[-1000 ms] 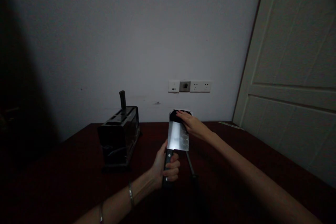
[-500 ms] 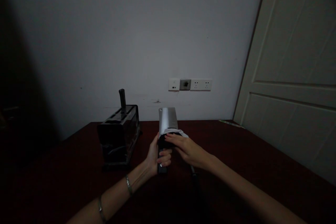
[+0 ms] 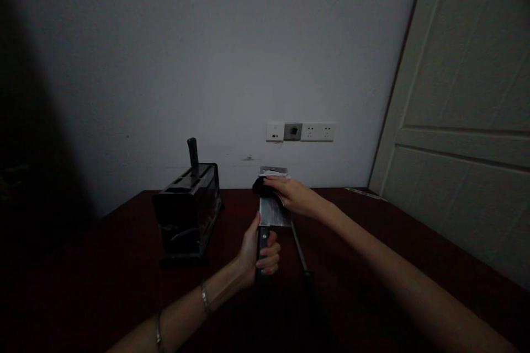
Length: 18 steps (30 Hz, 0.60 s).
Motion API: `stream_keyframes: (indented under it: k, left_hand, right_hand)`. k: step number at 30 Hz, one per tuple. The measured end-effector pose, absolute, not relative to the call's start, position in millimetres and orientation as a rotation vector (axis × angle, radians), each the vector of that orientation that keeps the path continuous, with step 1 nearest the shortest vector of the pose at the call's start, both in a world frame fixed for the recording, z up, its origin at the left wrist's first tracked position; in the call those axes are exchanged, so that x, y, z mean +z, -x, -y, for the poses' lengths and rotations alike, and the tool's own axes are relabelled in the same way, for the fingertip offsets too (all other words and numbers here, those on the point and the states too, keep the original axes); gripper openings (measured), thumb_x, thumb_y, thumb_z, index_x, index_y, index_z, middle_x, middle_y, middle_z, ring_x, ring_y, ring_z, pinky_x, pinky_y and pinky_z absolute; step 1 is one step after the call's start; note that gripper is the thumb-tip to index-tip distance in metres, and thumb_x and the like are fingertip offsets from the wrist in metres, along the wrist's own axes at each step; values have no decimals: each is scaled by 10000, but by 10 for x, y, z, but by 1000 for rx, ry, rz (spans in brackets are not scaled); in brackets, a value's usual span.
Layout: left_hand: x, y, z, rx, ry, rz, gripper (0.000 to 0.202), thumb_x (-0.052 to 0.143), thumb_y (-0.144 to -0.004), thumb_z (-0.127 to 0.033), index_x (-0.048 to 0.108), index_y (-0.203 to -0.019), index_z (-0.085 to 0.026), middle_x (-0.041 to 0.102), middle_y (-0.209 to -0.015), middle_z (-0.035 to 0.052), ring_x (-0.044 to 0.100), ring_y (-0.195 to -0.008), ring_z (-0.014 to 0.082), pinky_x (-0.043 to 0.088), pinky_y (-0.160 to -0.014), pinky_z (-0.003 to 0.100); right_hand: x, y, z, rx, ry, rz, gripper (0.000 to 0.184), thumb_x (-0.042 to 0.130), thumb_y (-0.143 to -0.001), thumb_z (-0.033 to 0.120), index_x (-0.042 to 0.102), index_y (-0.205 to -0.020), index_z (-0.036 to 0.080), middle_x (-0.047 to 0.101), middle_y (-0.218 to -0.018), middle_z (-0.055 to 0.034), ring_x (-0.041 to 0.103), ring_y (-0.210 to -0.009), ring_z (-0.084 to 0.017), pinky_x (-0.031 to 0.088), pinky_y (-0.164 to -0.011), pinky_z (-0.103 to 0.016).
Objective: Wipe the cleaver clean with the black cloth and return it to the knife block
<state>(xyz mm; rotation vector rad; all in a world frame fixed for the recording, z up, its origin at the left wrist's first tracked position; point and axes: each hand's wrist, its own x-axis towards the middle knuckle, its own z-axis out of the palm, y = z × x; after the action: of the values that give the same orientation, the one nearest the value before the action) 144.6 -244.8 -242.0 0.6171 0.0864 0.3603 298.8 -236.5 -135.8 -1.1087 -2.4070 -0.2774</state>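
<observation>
My left hand (image 3: 259,253) is closed around the black handle of a cleaver (image 3: 274,213), whose broad metal blade points away from me. Pressed against the blade near its far end is a black and white cloth (image 3: 262,185), held under the fingers of my right hand (image 3: 292,193). The cloth covers the upper middle of the blade; its tip shows beyond. A knife block (image 3: 186,209), black and shiny, stands to the left with one black handle sticking up from its top. Right of the cleaver, a long thin tool with a black handle (image 3: 308,281) lies on the table, partly hidden.
The dark red table (image 3: 348,242) reaches back to a pale wall, where sockets and switches (image 3: 300,132) are mounted. A thin flat strip (image 3: 366,194) lies near the back right edge. A panelled door (image 3: 459,121) rises on the right.
My right hand has slid the cloth from near the handle toward the blade's far end. My left hand, with the cleaver, has shifted slightly right and nearer to me.
</observation>
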Motion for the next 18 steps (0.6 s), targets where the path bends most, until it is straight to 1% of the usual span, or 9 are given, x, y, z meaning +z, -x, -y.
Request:
stream_keyframes:
  k: [5, 7, 10, 12, 14, 16, 18]
  left_hand:
    - [-2435, -1448, 2452, 352, -602, -113, 736, 76, -781, -690, 456, -454, -151, 289, -323, -46, 206, -216, 52, 195, -255, 178]
    - [-2457, -1455, 2435, 348, -597, -134, 735, 83, -778, -694, 458, -455, -151, 288, -322, -47, 202, -217, 52, 193, -257, 179]
    - [-2487, -1453, 2396, 340, -602, -163, 724, 104, -774, -701, 463, -466, -153, 294, -323, -47, 212, -222, 56, 201, -260, 182]
    - [-2496, -1440, 2367, 330, -616, -156, 720, 104, -778, -697, 463, -469, -154, 298, -327, -46, 220, -223, 58, 207, -262, 183]
    - [-2491, -1424, 2340, 314, -634, -131, 718, 96, -786, -686, 460, -470, -154, 306, -334, -44, 227, -224, 59, 213, -263, 184]
    - [-2475, -1412, 2315, 297, -645, -105, 715, 97, -787, -685, 454, -469, -154, 312, -338, -43, 231, -226, 58, 216, -266, 184]
    - [-2456, -1410, 2294, 302, -637, -86, 707, 111, -784, -689, 449, -469, -154, 313, -340, -45, 227, -226, 56, 209, -267, 184]
  right_hand:
    - [-1246, -3109, 2095, -373, 1166, 2395, 529, 417, -702, -25, 527, -1181, 173, 536, -1242, -94, 461, -1171, -203, 374, -972, -363]
    - [-1223, -3148, 2031, -327, 1185, 2387, 481, 416, -711, -7, 570, -1126, 182, 586, -1178, -87, 522, -1098, -206, 407, -919, -344]
    - [-1196, -3208, 1994, -199, 1211, 2288, 356, 406, -775, 80, 619, -1050, 160, 646, -1056, -106, 595, -950, -215, 436, -825, -337]
    - [-1175, -3263, 1999, -97, 1206, 2118, 309, 421, -791, 145, 636, -1013, 152, 668, -983, -99, 604, -871, -213, 435, -780, -334]
    - [-1154, -3333, 2015, 70, 1174, 1801, 240, 493, -748, 197, 666, -909, 152, 682, -867, -61, 593, -799, -202, 430, -737, -314]
    - [-1143, -3412, 2037, 234, 1125, 1469, 186, 553, -689, 251, 667, -794, 147, 663, -735, -19, 576, -721, -186, 429, -675, -289]
    - [-1152, -3482, 2069, 336, 1095, 1251, 206, 565, -662, 313, 643, -744, 141, 628, -649, 1, 563, -643, -173, 429, -602, -274]
